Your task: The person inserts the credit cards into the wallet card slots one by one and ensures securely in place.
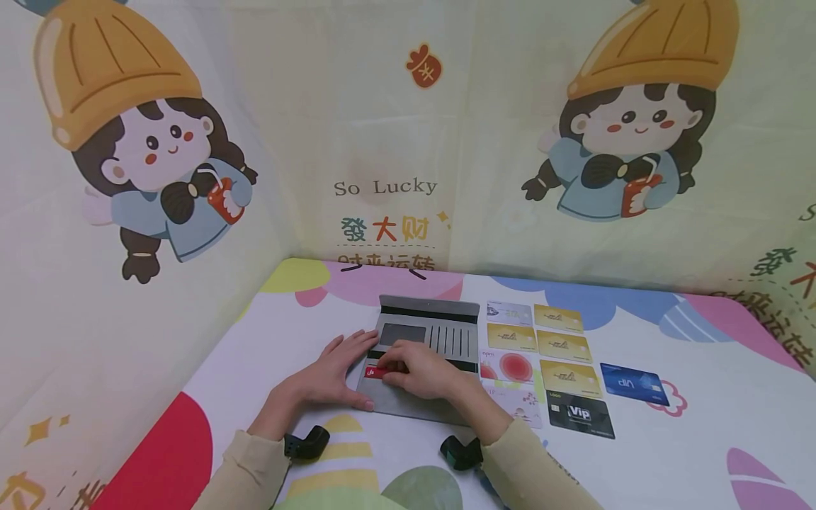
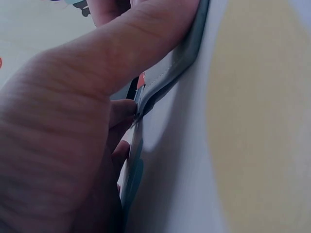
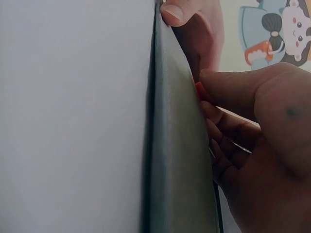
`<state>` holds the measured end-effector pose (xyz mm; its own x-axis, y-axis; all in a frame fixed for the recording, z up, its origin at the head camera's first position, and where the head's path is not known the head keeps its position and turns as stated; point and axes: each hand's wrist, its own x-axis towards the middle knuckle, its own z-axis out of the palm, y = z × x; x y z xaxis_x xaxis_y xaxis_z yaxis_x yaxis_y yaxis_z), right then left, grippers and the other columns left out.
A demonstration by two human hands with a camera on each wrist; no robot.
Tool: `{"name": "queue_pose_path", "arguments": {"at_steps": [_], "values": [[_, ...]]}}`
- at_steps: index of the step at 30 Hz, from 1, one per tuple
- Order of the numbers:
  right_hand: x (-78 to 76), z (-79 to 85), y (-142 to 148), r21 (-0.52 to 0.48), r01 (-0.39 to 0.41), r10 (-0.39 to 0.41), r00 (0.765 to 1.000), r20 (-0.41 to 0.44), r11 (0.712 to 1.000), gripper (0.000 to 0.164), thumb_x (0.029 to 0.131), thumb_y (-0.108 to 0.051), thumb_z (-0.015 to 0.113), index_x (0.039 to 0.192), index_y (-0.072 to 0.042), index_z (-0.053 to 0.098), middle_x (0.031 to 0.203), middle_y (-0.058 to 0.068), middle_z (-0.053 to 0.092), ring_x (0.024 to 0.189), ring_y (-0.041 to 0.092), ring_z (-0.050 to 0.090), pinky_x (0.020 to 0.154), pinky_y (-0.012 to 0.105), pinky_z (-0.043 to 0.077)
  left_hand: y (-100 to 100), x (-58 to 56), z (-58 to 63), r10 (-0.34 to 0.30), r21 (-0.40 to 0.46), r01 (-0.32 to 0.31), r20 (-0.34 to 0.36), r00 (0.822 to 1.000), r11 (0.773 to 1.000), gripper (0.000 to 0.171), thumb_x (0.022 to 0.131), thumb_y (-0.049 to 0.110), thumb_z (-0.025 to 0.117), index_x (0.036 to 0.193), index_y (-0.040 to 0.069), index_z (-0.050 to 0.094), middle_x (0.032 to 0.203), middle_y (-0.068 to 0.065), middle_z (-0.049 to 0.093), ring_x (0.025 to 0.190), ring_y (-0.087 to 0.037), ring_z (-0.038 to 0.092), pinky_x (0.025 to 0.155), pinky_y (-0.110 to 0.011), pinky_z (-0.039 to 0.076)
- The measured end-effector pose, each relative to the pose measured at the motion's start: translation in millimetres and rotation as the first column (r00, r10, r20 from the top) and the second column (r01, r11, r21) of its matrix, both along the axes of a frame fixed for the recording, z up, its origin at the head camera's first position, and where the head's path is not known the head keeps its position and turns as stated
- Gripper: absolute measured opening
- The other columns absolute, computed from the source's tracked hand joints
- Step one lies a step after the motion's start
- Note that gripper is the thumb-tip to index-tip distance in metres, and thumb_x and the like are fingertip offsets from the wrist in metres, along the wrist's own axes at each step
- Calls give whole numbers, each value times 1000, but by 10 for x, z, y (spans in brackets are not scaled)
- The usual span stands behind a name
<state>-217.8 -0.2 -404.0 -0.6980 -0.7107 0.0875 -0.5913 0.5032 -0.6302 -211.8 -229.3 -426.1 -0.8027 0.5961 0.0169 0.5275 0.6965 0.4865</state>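
Note:
A grey wallet (image 1: 414, 406) lies unfolded on the table, with card slots and a dark window panel in its upper half. My right hand (image 1: 417, 370) pinches a red card (image 1: 374, 372) between thumb and fingers at the wallet's lower left; in the right wrist view a bit of the red card (image 3: 201, 91) shows at the thumb tip. The card's lower part is hidden, seemingly in a pocket. My left hand (image 1: 328, 372) rests along the wallet's left edge, fingers extended and thumb on the lower corner. From the left wrist, that thumb (image 2: 141, 36) touches the wallet's edge (image 2: 182, 68).
Right of the wallet, cards lie in two columns: several gold cards (image 1: 559, 319), a silver card (image 1: 508, 312), a red-circle card (image 1: 508, 366), a pale pink card (image 1: 516, 404) and a black Vip card (image 1: 580, 415). A blue card (image 1: 634, 384) lies farther right. Patterned cloth walls stand behind.

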Motion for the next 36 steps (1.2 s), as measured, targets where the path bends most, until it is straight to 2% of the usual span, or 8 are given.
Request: {"name": "queue_pose_path", "arguments": {"at_steps": [18, 36], "values": [[33, 37, -19, 50, 20, -19, 1000, -26, 999, 24, 89, -23, 65, 112, -16, 68, 95, -9, 56, 83, 7, 51, 75, 19, 46, -5, -1, -15, -7, -2, 7, -8, 1000, 1000, 104, 67, 66, 68, 148, 16, 25, 153, 3, 19, 141, -19, 7, 110, -48, 0], [45, 29, -11, 47, 15, -14, 1000, -27, 999, 25, 88, -25, 66, 112, -17, 68, 95, -9, 56, 83, 6, 51, 75, 19, 46, 7, 3, -16, 4, -9, -4, -3, 1000, 1000, 105, 66, 66, 69, 149, 18, 24, 154, 4, 18, 141, -18, 6, 110, -48, 0]]}}
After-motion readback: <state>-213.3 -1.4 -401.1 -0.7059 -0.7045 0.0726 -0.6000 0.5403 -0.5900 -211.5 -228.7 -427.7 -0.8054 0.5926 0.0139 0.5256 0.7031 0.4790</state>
